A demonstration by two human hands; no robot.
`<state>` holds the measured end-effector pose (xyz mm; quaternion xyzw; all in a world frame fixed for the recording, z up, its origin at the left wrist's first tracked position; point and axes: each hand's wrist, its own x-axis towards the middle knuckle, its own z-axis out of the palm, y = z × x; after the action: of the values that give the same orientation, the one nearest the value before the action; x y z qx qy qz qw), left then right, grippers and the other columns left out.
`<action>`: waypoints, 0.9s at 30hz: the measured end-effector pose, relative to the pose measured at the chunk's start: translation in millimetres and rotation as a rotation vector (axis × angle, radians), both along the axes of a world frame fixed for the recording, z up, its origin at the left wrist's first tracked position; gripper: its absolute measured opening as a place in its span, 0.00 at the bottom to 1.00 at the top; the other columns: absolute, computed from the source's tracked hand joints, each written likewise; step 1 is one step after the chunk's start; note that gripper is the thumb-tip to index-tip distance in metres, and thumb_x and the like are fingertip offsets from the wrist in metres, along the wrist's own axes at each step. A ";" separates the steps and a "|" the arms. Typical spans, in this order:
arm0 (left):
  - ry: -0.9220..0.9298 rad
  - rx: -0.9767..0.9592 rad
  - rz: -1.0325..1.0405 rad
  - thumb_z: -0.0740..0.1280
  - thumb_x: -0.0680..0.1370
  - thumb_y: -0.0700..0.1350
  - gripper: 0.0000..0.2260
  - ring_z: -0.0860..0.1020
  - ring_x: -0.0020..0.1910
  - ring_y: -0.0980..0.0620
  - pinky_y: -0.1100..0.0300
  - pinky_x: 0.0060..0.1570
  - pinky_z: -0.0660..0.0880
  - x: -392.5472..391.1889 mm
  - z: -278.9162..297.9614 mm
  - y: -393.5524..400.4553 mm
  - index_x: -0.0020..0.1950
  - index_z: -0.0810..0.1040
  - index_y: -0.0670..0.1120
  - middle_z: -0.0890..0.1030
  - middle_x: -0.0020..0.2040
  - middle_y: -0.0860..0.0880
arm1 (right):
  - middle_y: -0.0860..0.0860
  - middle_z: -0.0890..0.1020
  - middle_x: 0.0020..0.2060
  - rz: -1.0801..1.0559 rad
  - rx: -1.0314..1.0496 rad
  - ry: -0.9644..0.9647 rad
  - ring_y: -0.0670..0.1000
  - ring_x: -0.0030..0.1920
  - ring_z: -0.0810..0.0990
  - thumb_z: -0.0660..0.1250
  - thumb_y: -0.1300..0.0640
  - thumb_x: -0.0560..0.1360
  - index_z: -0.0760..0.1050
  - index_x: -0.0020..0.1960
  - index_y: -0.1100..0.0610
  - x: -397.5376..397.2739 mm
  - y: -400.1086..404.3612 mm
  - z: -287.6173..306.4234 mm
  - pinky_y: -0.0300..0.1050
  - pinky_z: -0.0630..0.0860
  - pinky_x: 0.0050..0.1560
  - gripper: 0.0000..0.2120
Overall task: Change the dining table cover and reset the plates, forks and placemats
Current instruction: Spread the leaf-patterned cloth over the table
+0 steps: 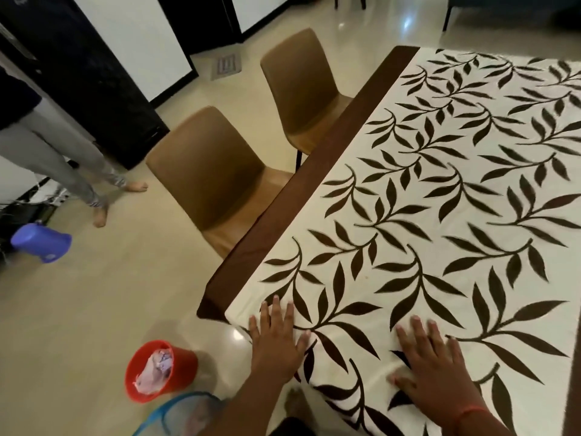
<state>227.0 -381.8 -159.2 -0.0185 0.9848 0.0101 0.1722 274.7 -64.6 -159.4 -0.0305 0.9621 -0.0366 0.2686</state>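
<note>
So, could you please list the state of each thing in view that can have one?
table cover: spread flat, the table's dark left edge uncovered
left hand: open, flat on the cover's corner
right hand: open, flat on the cover
near chair: upright, pushed in
far chair: upright, pushed in
red bin: upright, holding crumpled material
purple container: tipped on the floor

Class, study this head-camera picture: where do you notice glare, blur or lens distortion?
Head view: glare patches shine on the floor; the table edge bows from wide-angle distortion; both the left hand and right hand look slightly soft; lighting is dim and warm.
</note>
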 end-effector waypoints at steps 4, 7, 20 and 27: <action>0.147 0.074 -0.081 0.59 0.73 0.62 0.25 0.77 0.58 0.40 0.32 0.64 0.67 -20.8 -7.1 -27.2 0.61 0.79 0.47 0.77 0.62 0.43 | 0.54 0.71 0.72 -0.108 -0.006 -0.009 0.57 0.72 0.65 0.61 0.25 0.63 0.68 0.71 0.48 -9.1 1.7 -0.7 0.60 0.60 0.67 0.43; 0.262 0.126 -0.148 0.56 0.75 0.64 0.28 0.78 0.58 0.36 0.31 0.61 0.65 -83.7 -16.0 -53.3 0.59 0.82 0.46 0.79 0.62 0.40 | 0.55 0.74 0.61 -0.263 -0.027 0.003 0.61 0.53 0.83 0.62 0.31 0.62 0.70 0.65 0.51 -22.4 -2.8 4.5 0.61 0.80 0.46 0.38; 0.190 0.161 -0.237 0.48 0.75 0.69 0.34 0.72 0.67 0.36 0.32 0.67 0.58 -152.9 -39.8 -94.5 0.73 0.67 0.50 0.74 0.70 0.39 | 0.57 0.33 0.78 -0.613 0.109 -0.095 0.61 0.78 0.35 0.48 0.29 0.76 0.28 0.76 0.47 -26.4 -44.5 31.0 0.65 0.48 0.75 0.42; 0.196 0.169 -0.231 0.56 0.72 0.65 0.34 0.73 0.66 0.35 0.32 0.67 0.59 -145.0 -37.2 -96.7 0.71 0.73 0.47 0.74 0.70 0.39 | 0.57 0.28 0.73 -0.578 0.114 -0.062 0.62 0.78 0.34 0.38 0.29 0.69 0.24 0.73 0.46 -14.3 -52.9 27.3 0.67 0.46 0.75 0.41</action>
<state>82.0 -478.4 -196.4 0.1106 0.9881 0.0747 0.0762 260.3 -117.4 -132.1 0.2609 0.9227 -0.0583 0.2778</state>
